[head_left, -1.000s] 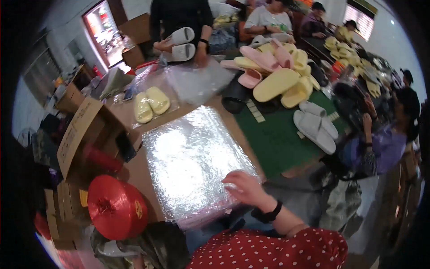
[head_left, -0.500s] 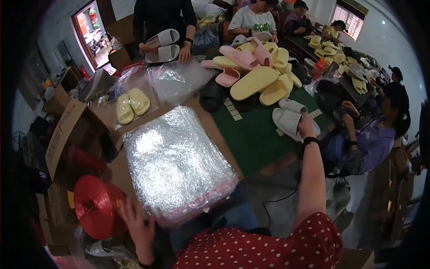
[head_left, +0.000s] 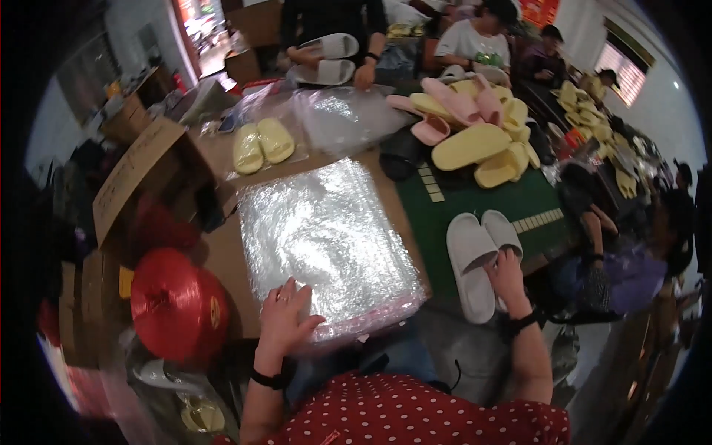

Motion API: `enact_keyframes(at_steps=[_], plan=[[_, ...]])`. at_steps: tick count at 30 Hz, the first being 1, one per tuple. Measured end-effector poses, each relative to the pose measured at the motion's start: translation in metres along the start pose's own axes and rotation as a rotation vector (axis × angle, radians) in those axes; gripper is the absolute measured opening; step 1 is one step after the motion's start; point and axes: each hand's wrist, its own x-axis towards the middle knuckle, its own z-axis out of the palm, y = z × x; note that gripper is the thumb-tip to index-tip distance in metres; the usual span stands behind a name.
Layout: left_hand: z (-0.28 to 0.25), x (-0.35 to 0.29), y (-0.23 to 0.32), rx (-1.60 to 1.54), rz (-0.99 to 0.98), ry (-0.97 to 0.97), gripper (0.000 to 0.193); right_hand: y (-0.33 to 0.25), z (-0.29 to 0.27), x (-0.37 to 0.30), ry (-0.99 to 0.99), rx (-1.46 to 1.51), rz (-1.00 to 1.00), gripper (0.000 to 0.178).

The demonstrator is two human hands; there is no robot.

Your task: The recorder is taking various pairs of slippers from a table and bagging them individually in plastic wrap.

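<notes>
A pair of pale grey slide slippers (head_left: 473, 274) is in my right hand (head_left: 507, 276), above the front edge of the green table mat. My fingers are hooked round the right-hand slipper at its strap, and both toes point away from me. My left hand (head_left: 285, 315) lies on the near edge of a thick stack of clear plastic bags (head_left: 334, 230), fingers outstretched and holding nothing. The stack shines with glare and has a pink band along its near edge.
Beyond the mat (head_left: 437, 230) rises a pile of yellow and pink slippers (head_left: 475, 144). Bagged yellow slippers (head_left: 263, 144) lie behind the stack. A red twine roll (head_left: 178, 304) and cardboard box (head_left: 141, 178) stand left. Across the table, a person holds grey slippers (head_left: 334, 59); others sit right.
My right hand has drawn the grey slippers nearer, and they now point away from me. My left hand has moved from beside the red roll onto the bag stack. The view has shifted.
</notes>
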Motion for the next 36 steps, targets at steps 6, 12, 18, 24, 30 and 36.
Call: enact_keyframes(at_steps=[6, 12, 18, 24, 30, 36], plan=[[-0.014, -0.002, -0.023, -0.07, 0.078, -0.056, 0.067, -0.031, -0.004, -0.003, 0.066, 0.261, 0.066, 0.022], [-0.009, -0.004, -0.037, -0.115, 0.123, -0.063, 0.052, -0.081, -0.024, -0.025, 0.208, 0.757, 0.186, 0.022], [-0.004, 0.024, -0.024, -0.207, 0.12, 0.013, 0.019, -0.133, -0.044, -0.053, -0.118, 2.106, 0.61, 0.046], [-0.011, 0.063, -0.003, -0.504, 0.015, 0.073, 0.018, -0.218, -0.094, -0.034, -0.511, 1.074, -0.414, 0.02], [-0.018, 0.055, 0.012, -0.628, -0.011, 0.095, 0.02, -0.223, -0.084, -0.049, -0.311, 0.591, -0.39, 0.023], [-0.028, 0.045, 0.042, -0.608, 0.139, 0.173, 0.019, -0.243, -0.068, -0.052, -0.17, 0.443, -0.447, 0.022]])
